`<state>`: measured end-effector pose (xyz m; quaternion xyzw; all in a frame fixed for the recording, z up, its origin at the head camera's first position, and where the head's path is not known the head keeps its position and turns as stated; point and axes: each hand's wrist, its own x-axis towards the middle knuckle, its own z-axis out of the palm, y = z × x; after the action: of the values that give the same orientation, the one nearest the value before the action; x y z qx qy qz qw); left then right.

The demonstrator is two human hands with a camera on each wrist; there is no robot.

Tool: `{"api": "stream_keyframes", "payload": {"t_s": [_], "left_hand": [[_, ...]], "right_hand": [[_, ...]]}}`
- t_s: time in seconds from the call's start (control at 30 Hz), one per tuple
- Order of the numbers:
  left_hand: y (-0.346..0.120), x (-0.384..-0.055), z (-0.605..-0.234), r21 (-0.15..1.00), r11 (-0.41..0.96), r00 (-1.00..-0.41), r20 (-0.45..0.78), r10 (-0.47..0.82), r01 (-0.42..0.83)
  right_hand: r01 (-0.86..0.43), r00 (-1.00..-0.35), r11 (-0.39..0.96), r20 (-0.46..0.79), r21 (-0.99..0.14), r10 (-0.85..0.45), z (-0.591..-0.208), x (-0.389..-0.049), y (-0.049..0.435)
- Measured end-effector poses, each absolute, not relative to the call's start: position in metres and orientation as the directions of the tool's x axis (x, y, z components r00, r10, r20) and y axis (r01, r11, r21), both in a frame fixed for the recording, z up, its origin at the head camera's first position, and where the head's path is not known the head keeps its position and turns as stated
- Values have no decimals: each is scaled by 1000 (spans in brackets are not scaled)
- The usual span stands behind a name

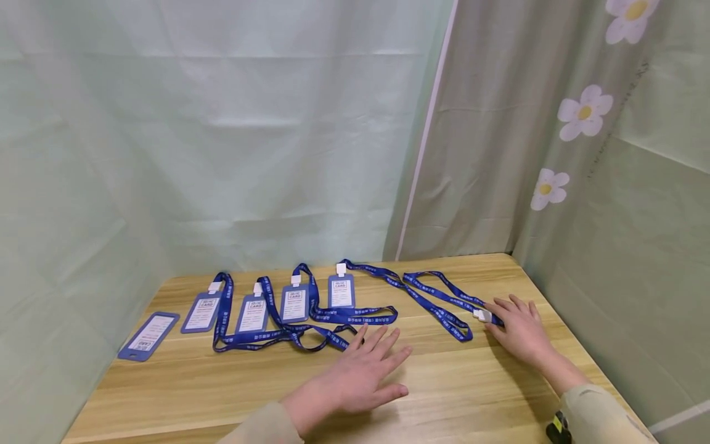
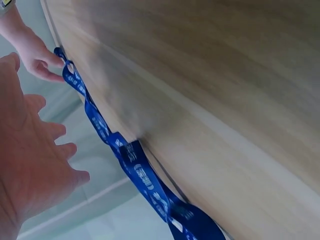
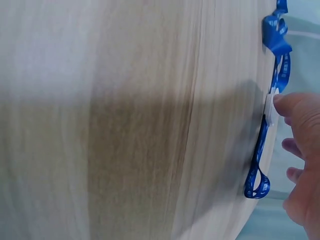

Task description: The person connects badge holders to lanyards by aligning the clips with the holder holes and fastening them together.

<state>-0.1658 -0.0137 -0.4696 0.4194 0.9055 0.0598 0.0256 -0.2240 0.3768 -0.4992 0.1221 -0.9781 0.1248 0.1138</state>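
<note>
My right hand [image 1: 518,328] is at the right of the table, fingers spread over one end of a loose blue lanyard [image 1: 444,296]. Its thumb is at the lanyard's white clip [image 3: 271,107]; whether it presses the clip is unclear. My left hand [image 1: 363,370] hovers palm down with fingers apart, holding nothing, just in front of the lanyard loops [image 1: 310,338]. Several blue card holders lie in a row: a bare one [image 1: 148,336] at the far left, then clipped ones [image 1: 201,312], [image 1: 252,314], [image 1: 294,303] and the rightmost holder [image 1: 341,291].
The wooden table [image 1: 432,394] is bounded by hanging pale curtains [image 1: 288,154] at the back and sides. White flowers [image 1: 585,113] decorate the right curtain. A black and yellow device [image 1: 558,428] sits at the right sleeve.
</note>
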Motion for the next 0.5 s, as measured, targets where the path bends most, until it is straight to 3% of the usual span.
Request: {"api": "stream_keyframes", "payload": {"t_s": [0.5], "left_hand": [[21,-160,-479,87,605,-605,-37,796,791]], "right_hand": [[-235,-958,949,214,-209,-190,-505,-234,377]]}}
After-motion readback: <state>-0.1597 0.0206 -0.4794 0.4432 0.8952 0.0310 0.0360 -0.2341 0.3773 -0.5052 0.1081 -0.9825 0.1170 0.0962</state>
